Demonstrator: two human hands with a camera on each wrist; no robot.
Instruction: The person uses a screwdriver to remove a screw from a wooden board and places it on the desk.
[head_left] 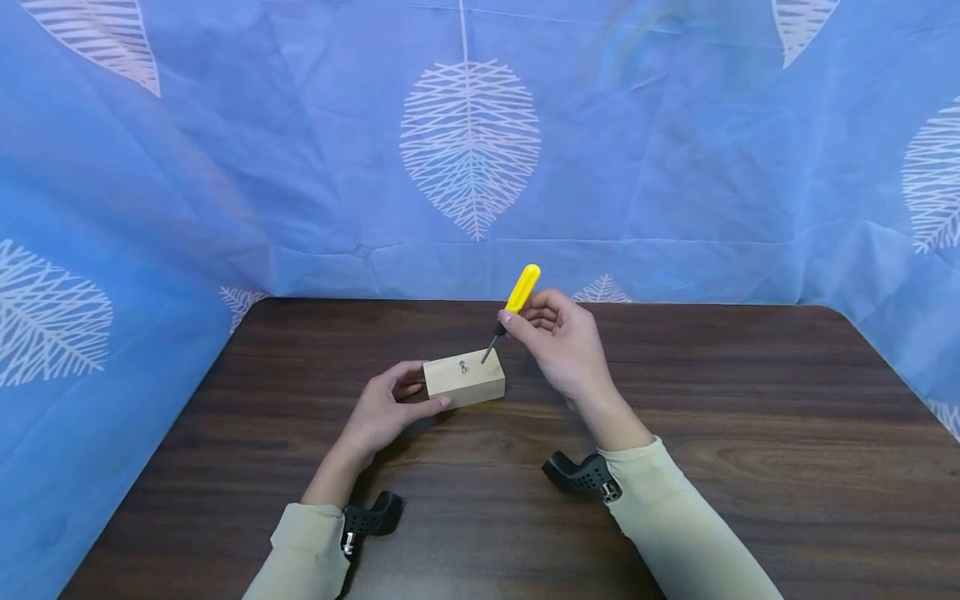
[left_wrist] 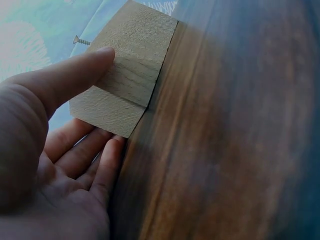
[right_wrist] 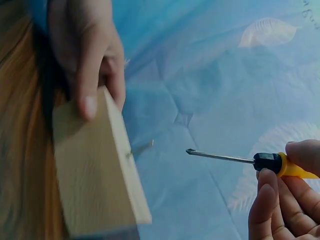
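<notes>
A pale wooden block (head_left: 468,387) lies on the table, with a screw (left_wrist: 81,41) standing partway out of its top face. My left hand (head_left: 382,410) grips the block's left end, thumb along the near side and fingers behind. In my right hand (head_left: 566,342) is a screwdriver (head_left: 522,290) with a yellow handle and black collar, pinched between thumb and fingers near the collar. Its shaft slants down toward the block. In the right wrist view the cross-shaped tip (right_wrist: 190,151) is apart from the screw head, a short gap between them.
The dark wood-grain table (head_left: 712,400) runs back to a blue cloth (head_left: 637,167) printed with white leaves, which hangs behind and at both sides. Black wrist mounts (head_left: 577,475) stick out from both sleeves over the table.
</notes>
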